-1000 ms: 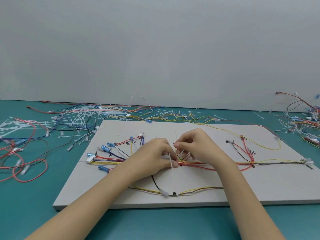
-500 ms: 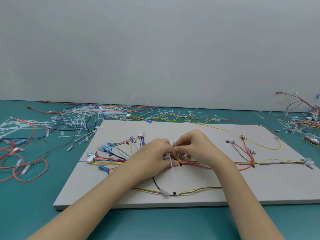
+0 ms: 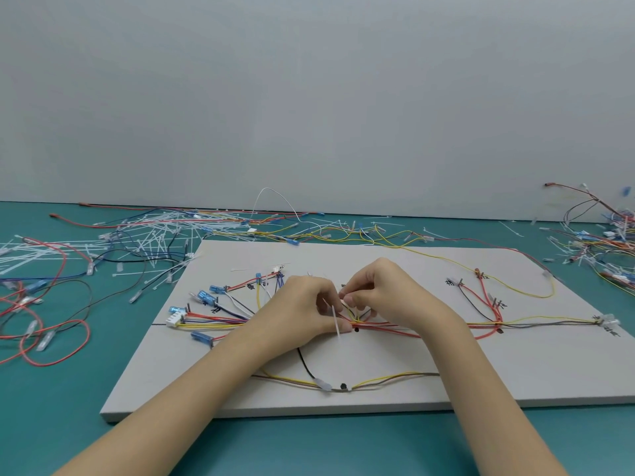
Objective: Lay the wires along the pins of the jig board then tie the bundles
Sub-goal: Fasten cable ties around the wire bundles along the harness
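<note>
Red and yellow wires (image 3: 395, 327) bunched on jig board (image 3: 378, 359), white tie (image 3: 335, 317) upright

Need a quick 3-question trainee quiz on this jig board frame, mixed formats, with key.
1. True or false: the left hand and right hand meet over the wire bundle at the middle of the jig board.
2. What sticks out between the hands? A) white cable tie B) screwdriver C) roll of tape
3. Fill in: the heap of loose cable ties lies on the table to the board's far ____.

Key: 1 true; 2 A; 3 left
</note>
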Tool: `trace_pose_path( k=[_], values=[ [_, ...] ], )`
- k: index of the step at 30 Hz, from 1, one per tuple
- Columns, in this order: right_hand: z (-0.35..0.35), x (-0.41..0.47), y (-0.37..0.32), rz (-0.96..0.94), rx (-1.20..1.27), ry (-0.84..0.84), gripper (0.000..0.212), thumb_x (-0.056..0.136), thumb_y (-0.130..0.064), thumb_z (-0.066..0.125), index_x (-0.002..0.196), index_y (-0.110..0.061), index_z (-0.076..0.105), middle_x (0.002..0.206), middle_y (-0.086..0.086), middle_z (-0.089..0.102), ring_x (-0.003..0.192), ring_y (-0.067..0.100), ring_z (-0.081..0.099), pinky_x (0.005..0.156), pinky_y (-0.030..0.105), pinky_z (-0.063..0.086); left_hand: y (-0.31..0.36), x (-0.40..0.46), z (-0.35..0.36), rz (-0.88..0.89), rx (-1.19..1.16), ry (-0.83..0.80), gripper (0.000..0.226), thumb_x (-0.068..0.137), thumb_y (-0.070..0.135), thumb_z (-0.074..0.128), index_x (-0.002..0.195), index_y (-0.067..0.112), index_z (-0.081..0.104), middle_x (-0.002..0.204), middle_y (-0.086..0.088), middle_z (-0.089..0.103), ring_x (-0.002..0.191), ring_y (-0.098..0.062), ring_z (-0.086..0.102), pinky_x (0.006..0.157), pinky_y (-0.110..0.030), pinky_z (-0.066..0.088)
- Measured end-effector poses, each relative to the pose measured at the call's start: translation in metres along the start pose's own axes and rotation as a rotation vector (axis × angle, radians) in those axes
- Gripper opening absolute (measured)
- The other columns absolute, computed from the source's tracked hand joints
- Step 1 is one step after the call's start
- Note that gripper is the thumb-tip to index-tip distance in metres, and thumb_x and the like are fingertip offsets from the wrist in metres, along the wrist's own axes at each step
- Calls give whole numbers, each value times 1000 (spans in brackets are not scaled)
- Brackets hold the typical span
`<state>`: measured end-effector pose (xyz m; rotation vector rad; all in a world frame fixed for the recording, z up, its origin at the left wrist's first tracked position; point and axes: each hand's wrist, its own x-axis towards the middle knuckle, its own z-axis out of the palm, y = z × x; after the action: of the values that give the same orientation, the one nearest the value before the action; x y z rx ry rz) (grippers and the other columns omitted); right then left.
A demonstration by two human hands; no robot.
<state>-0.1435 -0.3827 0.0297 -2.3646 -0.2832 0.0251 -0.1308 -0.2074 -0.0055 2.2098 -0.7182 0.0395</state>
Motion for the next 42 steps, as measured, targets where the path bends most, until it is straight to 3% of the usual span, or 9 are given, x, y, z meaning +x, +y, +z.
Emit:
trace_pose_path(
  k=[5, 9, 14, 17, 20, 25, 28, 34, 42],
  values=[
    [5, -2, -2, -5, -7, -39, 16, 82, -1, 67, 85, -12, 79, 65, 3, 67, 58, 6, 52, 59, 22, 43, 2, -1, 1, -51, -37, 8, 27, 64, 29, 90, 75, 18, 68, 77, 5, 70, 65, 2, 60, 59, -13, 45],
    [5, -2, -3, -7, 3, 14, 12, 78, -3, 73, 81, -14, 78, 70, 9, 71, 62, 12, 56, 63, 32, 51, 7, -2, -2, -115, -241, 104, 36, 69, 14, 86, 69, 16, 50, 81, -8, 73, 71, -19, 71, 66, -34, 55],
    [4, -3, -3, 18, 26, 7, 15, 77, -3, 74, 71, -17, 74, 60, -1, 64, 55, 8, 52, 61, 27, 45, 10, 0, 0, -142, -344, 245, 17, 82, 5, 74, 81, 8, 57, 82, -12, 70, 76, -31, 69, 66, -34, 52],
    [4, -3, -2, 28, 28, -8, 10, 79, -6, 74, 74, -14, 74, 61, 0, 64, 58, 12, 53, 63, 29, 47, 11, 1, 2, -140, -347, 265, 15, 81, 3, 73, 84, 9, 60, 78, -14, 70, 71, -24, 70, 68, -34, 54],
    [0, -5, -1, 43, 51, 1, 7, 85, -14, 71, 79, -11, 74, 66, 0, 65, 58, 12, 58, 51, 16, 43, 11, 2, 3, -124, -385, 247, 16, 83, 2, 72, 84, 10, 58, 72, -14, 70, 64, -17, 70, 63, -29, 53],
    [-9, -8, 6, 130, 10, -53, 13, 88, -18, 68, 81, -8, 72, 77, 13, 70, 63, 15, 60, 49, 16, 41, 11, 3, 7, -90, -276, 209, 25, 86, 2, 67, 80, 23, 56, 73, -4, 68, 72, -20, 69, 72, -43, 56],
    [-12, -10, 6, 154, 10, -100, 13, 88, -15, 67, 77, -11, 71, 66, 0, 66, 54, 5, 58, 45, 12, 39, 12, 4, 7, -71, -269, 172, 28, 87, 1, 64, 80, 27, 55, 78, -8, 66, 76, -25, 70, 77, -48, 56],
    [-17, -14, 2, 129, -15, -122, 19, 85, -6, 65, 73, -20, 71, 54, -13, 62, 47, -5, 53, 43, 8, 37, 17, 4, 11, -23, -254, 116, 29, 87, -1, 64, 82, 26, 54, 70, 0, 65, 65, -11, 69, 62, -22, 52],
    [-21, -16, 6, 159, -62, -144, 5, 77, -22, 76, 75, -21, 71, 62, -12, 61, 49, -2, 50, 45, 11, 37, 20, 8, 22, -12, -148, 124, 20, 77, 4, 76, 83, 18, 62, 64, 5, 62, 66, -15, 62, 65, -28, 49]
  ],
)
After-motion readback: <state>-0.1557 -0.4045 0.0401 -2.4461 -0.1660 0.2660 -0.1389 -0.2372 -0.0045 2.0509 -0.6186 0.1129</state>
